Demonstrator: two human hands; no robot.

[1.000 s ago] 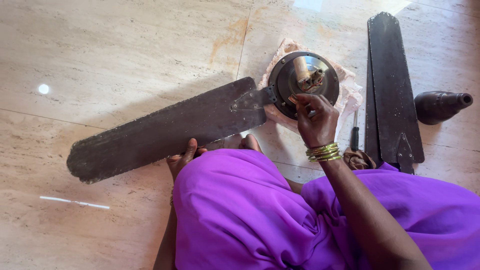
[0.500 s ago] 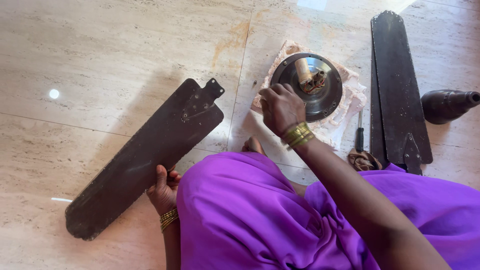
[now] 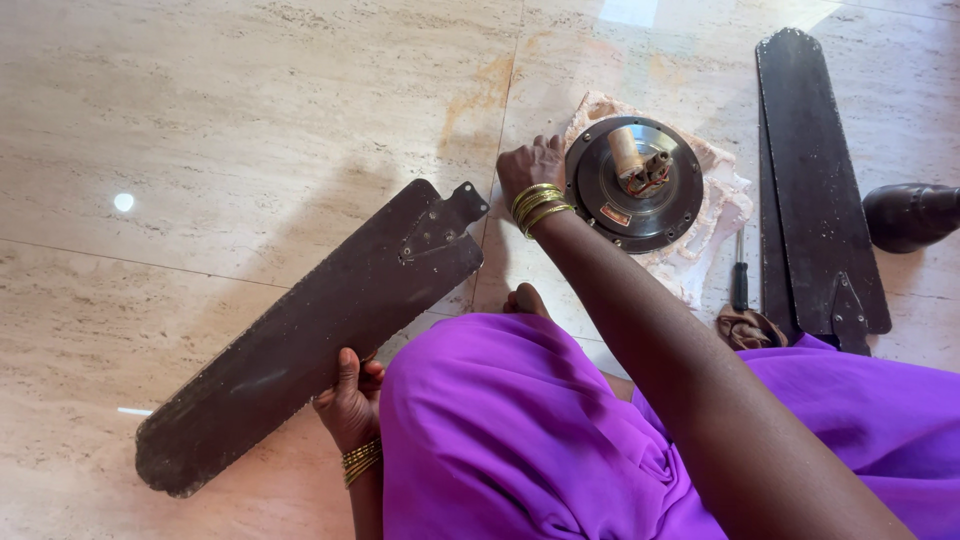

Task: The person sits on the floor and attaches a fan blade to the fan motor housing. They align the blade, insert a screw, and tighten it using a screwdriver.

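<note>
Now the dark fan blade [image 3: 310,335] lies on the floor [image 3: 200,120], its long way running near-left to far-right, bracket end toward the round motor [image 3: 635,185]. My left hand [image 3: 350,395] grips its near edge; my right hand [image 3: 530,165] rests closed-fingered on the motor's left rim

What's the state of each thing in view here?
left hand: gripping the detached fan blade's edge
right hand: resting on the motor's rim
detached fan blade: off the motor, flat on the floor
fan motor: on a cloth, shaft up
other blades: stacked flat
screwdriver: lying unused
</note>
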